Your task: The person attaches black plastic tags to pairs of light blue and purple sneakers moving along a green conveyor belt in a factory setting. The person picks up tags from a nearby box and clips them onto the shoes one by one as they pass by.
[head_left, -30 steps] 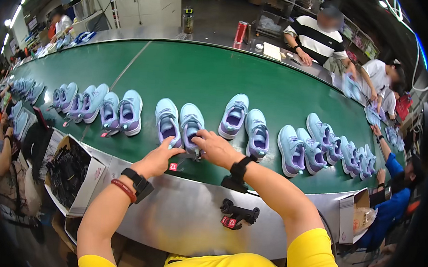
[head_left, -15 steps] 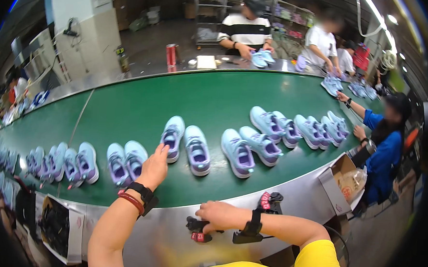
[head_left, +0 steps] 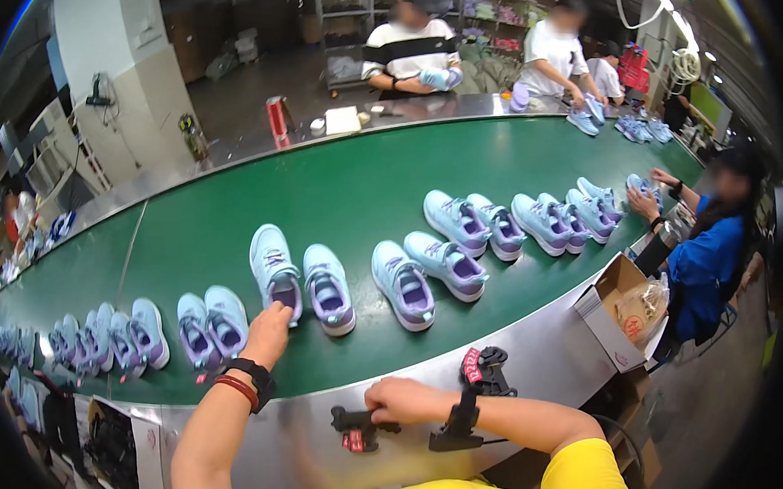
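Observation:
My left hand [head_left: 268, 335] is closed on the heel of a light-blue and purple sneaker [head_left: 272, 254]; its toe points away from me. Just right of it stands another sneaker [head_left: 329, 293], apart from my hand. On the metal ledge, my right hand [head_left: 405, 400] has its fingers curled over the end of a small bunch of black plastic pieces [head_left: 347, 417] with red labels. The fingertips are partly hidden. A second bunch of black plastic pieces [head_left: 491, 374], also red-labelled, lies right of that hand.
Sneaker pairs line the green belt [head_left: 234, 201] on both sides of my left hand. An open carton [head_left: 613, 318] stands right on the ledge; another box [head_left: 147, 440] with black pieces is lower left. A co-worker in blue [head_left: 704, 270] handles shoes at right; others work across.
The view has shifted. The sneaker at my left hand looks larger and a little nearer to me. My right hand stays at the black pieces. The blue-sleeved co-worker has drawn a shoe closer.

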A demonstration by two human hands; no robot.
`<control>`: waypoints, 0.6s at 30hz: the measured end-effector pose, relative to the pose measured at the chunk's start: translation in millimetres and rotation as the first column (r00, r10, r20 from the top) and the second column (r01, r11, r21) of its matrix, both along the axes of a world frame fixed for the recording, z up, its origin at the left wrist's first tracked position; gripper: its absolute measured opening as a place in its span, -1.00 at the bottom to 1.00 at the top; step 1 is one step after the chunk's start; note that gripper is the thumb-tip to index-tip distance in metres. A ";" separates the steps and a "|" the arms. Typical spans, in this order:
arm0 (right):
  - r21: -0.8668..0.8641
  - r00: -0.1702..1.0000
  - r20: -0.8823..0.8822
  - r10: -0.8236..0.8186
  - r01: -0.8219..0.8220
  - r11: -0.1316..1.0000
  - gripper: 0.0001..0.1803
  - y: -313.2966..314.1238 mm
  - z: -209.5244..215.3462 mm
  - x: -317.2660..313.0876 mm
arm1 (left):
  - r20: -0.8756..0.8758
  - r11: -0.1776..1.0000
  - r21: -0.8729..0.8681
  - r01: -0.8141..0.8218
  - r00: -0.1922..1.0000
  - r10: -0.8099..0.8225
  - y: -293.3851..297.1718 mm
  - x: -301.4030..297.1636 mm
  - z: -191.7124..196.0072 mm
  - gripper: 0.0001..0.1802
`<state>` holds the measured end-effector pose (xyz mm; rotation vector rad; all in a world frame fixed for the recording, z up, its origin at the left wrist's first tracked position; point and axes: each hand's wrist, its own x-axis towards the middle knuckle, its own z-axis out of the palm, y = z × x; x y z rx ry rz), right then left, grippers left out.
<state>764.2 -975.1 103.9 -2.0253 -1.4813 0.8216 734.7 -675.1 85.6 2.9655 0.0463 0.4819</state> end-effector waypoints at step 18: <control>-0.101 0.657 -0.675 -0.336 0.368 0.924 -0.51 39.2 2.0 8.4 | 0.117 0.946 -0.316 0.071 0.993 -0.036 -63.0 -61.8 -16.9 -0.86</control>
